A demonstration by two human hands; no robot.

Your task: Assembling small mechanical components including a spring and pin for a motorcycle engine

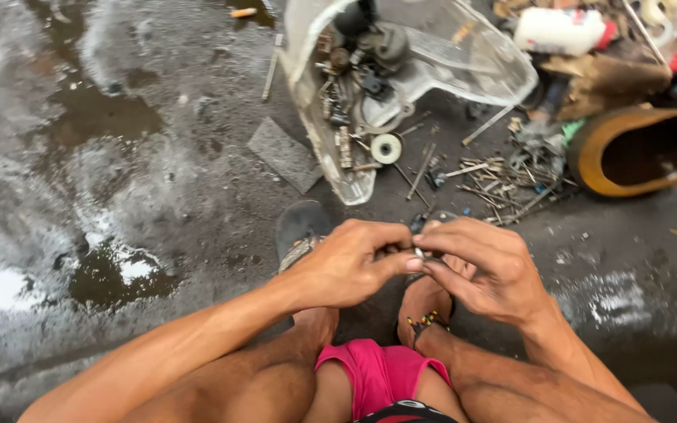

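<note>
Together, left hand and right hand pinch a small metal part above the wet floor; loose screws and an opened plastic casing lie beyond, unassembled.

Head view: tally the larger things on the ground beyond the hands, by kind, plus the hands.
Hands pinching a small metal part: 2, left hand and right hand
Clear plastic cover holding parts: 1
White spool: 1
Orange-rimmed container: 1
Grey flat slab: 1
Total: 6

Pink shorts, beaded anklet, sandals
</note>
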